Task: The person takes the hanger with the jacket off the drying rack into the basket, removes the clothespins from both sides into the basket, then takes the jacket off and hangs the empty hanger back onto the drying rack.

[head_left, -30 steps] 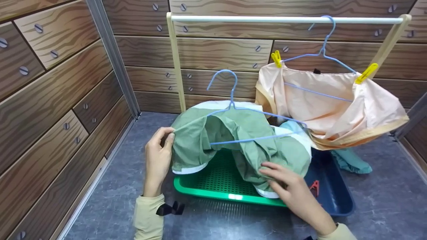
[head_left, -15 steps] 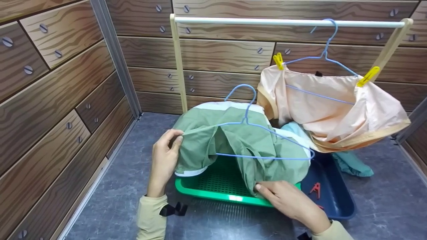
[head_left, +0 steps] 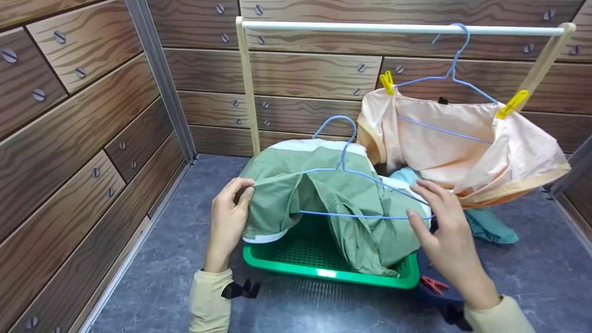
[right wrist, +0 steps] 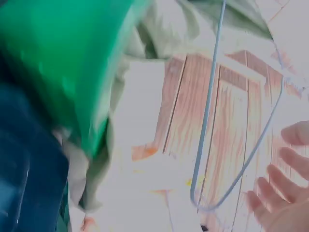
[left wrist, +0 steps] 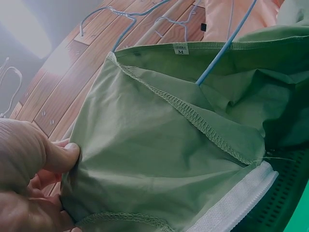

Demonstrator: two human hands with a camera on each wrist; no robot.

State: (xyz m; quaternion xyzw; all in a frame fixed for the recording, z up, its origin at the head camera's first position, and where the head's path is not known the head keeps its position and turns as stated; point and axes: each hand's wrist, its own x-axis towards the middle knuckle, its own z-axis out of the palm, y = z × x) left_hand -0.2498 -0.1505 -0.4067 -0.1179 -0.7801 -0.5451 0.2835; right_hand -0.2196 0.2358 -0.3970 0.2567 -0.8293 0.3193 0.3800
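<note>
A green garment [head_left: 277,194] with white trim and a size label lies draped over a green mesh basket [head_left: 286,266]. One end of a blue wire hanger [head_left: 360,216] is tucked into its left side; the other end stands out in front of the cloth. My left hand [head_left: 230,206] pinches the garment's left edge between thumb and fingers, also seen closely in the left wrist view. My right hand [head_left: 446,226] has its fingers spread beside the hanger's free end. In the right wrist view, the bare hanger loop [right wrist: 205,205] shows near the right fingertips.
A pink garment [head_left: 439,125] hangs by yellow pegs [head_left: 512,105] from another hanger on the white rail [head_left: 402,28]. Behind my right hand is a dark blue tray, with a red peg [head_left: 434,285] beside the basket. Teal cloth [head_left: 492,226] lies to the right.
The hanger has tilted down and right. My right hand has let go of the garment's lower front and moved up and right to the hanger's end. The left hand keeps its pinch.
</note>
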